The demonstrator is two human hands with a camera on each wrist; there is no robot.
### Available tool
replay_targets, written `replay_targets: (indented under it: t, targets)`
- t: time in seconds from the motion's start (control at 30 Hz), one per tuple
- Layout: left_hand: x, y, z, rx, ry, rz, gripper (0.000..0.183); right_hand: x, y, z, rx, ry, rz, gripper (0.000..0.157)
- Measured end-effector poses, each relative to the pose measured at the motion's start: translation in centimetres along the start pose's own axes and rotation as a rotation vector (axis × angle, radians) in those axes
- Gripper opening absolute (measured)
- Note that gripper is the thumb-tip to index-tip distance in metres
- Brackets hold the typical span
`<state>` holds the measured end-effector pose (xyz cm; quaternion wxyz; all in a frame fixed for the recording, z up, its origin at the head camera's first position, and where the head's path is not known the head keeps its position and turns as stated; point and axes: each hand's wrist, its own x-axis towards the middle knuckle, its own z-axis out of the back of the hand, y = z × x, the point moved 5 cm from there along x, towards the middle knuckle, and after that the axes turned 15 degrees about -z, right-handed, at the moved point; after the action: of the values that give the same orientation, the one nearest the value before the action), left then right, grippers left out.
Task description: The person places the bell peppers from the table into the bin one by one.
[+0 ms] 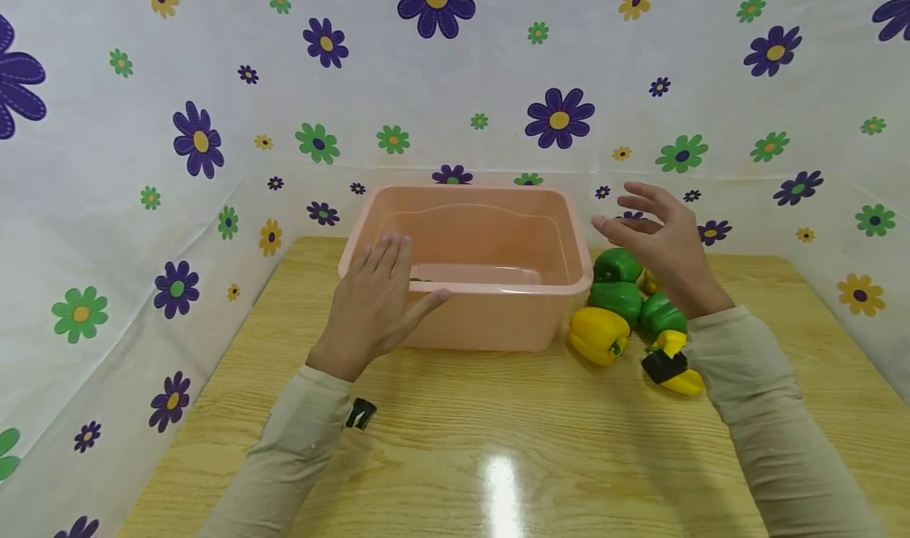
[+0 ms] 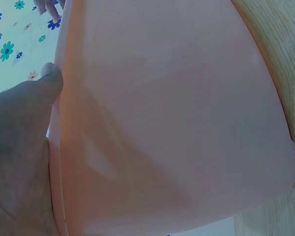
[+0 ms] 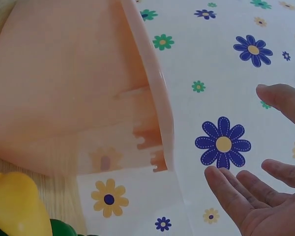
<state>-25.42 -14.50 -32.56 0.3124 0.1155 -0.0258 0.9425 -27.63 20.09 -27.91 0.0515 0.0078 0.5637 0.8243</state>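
A pink plastic tub point(image 1: 490, 317) stands on the table, with a sliver of something green showing just inside its front wall. At its front left rim is my left hand point(image 1: 373, 301), fingers straight and thumb spread along the rim; in the left wrist view the thumb point(image 2: 51, 76) lies at the tub's edge. My right hand point(image 1: 661, 242) is raised in the air right of the tub, holding nothing, its thumb and fingers apart. Below it are several green bell peppers point(image 1: 614, 301) and a yellow bell pepper point(image 1: 597, 335) close to the tub's right side.
Nearer the right sleeve lies another yellow pepper point(image 1: 684, 381) with a black piece point(image 1: 663, 366) across it. A small black object point(image 1: 361, 414) lies beside the left sleeve. Flower-printed white cloth point(image 1: 490, 72) hangs behind the wooden table point(image 1: 441, 459).
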Motion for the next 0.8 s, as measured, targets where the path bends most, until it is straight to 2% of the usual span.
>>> replay_targets:
  t: [0.2,0.47,0.8]
  targets:
    - [-0.1,0.0,0.0,-0.008,-0.006,0.002,0.099,0.1,-0.7,1.0,-0.002,-0.010,-0.022,0.083]
    - [-0.1,-0.1,0.1,-0.004,-0.015,-0.004,0.098,0.2,-1.6,2.6,-0.080,-0.070,-0.029,0.085]
    - [-0.1,-0.1,0.0,-0.005,-0.026,-0.010,0.098,0.1,-3.2,4.3,-0.139,-0.096,-0.068,0.089]
